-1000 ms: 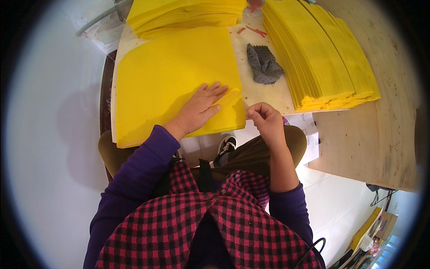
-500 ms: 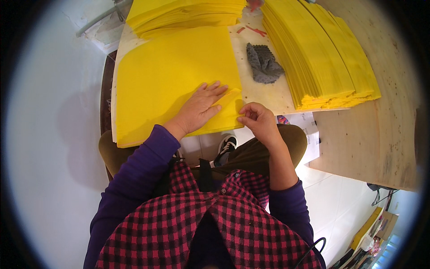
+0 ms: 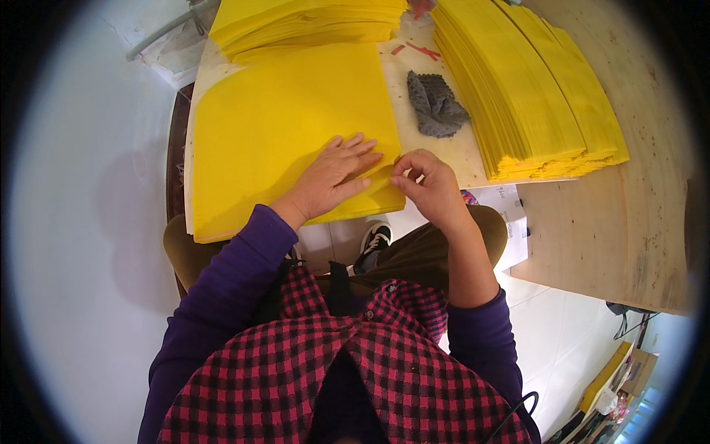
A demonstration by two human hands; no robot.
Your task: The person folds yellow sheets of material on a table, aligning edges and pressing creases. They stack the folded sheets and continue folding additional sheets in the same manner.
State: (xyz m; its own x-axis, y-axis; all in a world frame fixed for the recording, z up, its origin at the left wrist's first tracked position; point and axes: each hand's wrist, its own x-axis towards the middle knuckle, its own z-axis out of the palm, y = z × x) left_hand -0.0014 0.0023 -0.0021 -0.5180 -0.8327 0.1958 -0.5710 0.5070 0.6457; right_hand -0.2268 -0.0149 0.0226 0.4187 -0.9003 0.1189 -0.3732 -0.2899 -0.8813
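1. The yellow sheet (image 3: 281, 118) lies in front of me on the bench (image 3: 436, 159), with a small crease near its right edge.
2. The fingers of my left hand (image 3: 325, 177) are flat and slightly spread on the sheet, near that crease.
3. The fingers of my right hand (image 3: 433, 185) curl into a narrow pinch at the sheet's right edge; I cannot tell whether any layer is caught between them.
4. If my left palm bears too lightly, a tug from the right could skew the sheet or deepen the crease.
5. The material looks thin, so my pinch could take two layers instead of one, or slip off altogether.
6. A wide sweep of my right forearm might brush the grey cloth (image 3: 436, 107) or knock the yellow pile (image 3: 518, 96) beside it.
7. As for containers, a cardboard box (image 3: 640, 372) stands in the background, lower right; its contents I cannot make out.
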